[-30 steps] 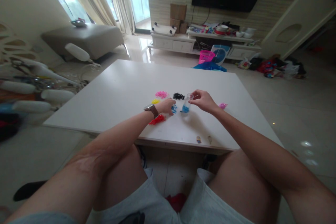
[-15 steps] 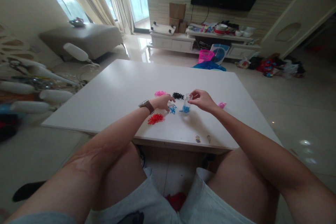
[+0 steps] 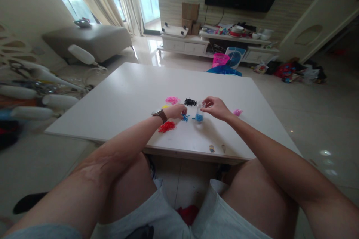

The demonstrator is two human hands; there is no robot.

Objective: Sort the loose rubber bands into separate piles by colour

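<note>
My right hand (image 3: 215,107) pinches the rim of a clear plastic bottle (image 3: 201,110), which stands on the white table with blue rubber bands (image 3: 199,117) in its lower part. My left hand (image 3: 178,110), with a watch on the wrist, is closed with fingertips down at a small loose pile of blue rubber bands (image 3: 185,118). Around it lie piles of red bands (image 3: 167,126), pink bands (image 3: 172,100) and black bands (image 3: 190,102). A bit of a yellow pile (image 3: 165,106) shows behind the left wrist.
A small pink object (image 3: 238,112) lies right of my right hand. Near the table's front edge are a small cartoon figure piece (image 3: 211,148) and another small flat piece (image 3: 223,148). Beyond the white table (image 3: 112,93) are a pink basket (image 3: 220,59) and a low cabinet (image 3: 182,46).
My left hand has drawn slightly back and its fingers, spread before, have closed down at the blue pile. The yellow pile has come into sight. My right hand keeps its hold on the bottle.
</note>
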